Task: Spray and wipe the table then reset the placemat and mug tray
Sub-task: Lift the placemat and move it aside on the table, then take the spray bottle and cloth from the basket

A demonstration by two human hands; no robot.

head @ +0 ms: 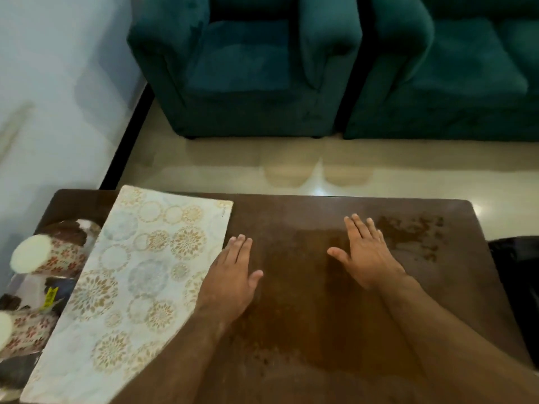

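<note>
A pale placemat (140, 275) with gold and blue circular patterns lies at an angle on the left half of the brown wooden table (320, 301). My left hand (230, 275) lies flat with straight fingers at the placemat's right edge. My right hand (364, 252) is flat on the bare wood near the middle of the table, fingers spread. At the far left, floral mugs (55, 252) stand on a tray (17, 371), partly covered by the placemat's left edge. Wet speckles (414, 234) mark the wood right of my right hand.
Two teal armchairs (248, 68) stand across a strip of cream floor (291, 167) beyond the table. A white wall (52, 83) runs along the left. A dark object (519, 272) sits off the table's right edge.
</note>
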